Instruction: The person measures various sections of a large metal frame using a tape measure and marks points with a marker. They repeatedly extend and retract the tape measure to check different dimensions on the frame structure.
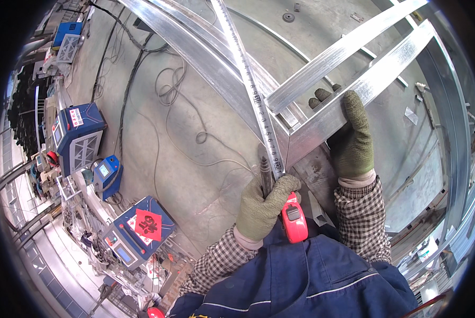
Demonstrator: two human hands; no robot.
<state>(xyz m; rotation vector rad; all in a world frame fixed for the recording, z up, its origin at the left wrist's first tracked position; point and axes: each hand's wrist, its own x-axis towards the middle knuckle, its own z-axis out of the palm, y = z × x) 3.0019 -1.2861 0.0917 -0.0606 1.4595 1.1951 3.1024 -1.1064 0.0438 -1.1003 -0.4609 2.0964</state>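
My left hand, in a green work glove, is closed around the end of a tape measure's blade just above its red case. Between the same fingers stands a dark, pointed, pen-like rod. The pulled-out blade runs up along a silver metal beam to the far edge of the view. My right hand, gloved too, wraps around a silver square bar that meets the beam at a corner. Its thumb lies on the near side, and some fingertips show beyond the bar.
A second silver bar runs alongside the held one. Thin cables loop over the grey floor at left. Several blue machines line the left side, one with a red paper on top. A curved-looking metal frame stands at right.
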